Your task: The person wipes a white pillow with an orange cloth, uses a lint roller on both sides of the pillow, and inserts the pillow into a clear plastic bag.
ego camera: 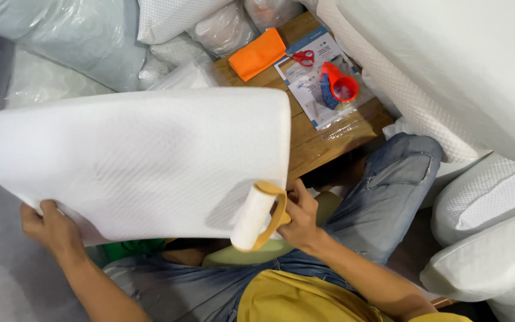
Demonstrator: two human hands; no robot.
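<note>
Gripping a lint roller (256, 216) in our right hand (299, 216), we are pressing it against the white pillow's (132, 161) lower right corner while our left hand (49, 229) is clutching its bottom edge; most fabric seemingly remains unrolled.

Both hands' fingers (47, 209) curled, gripping

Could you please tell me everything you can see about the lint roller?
The lint roller has a white cylindrical roll on a curved mustard-yellow frame and handle. It lies tilted against the lower right corner of the white textured pillow, its roll touching the cover. The right hand grips the handle.
</note>
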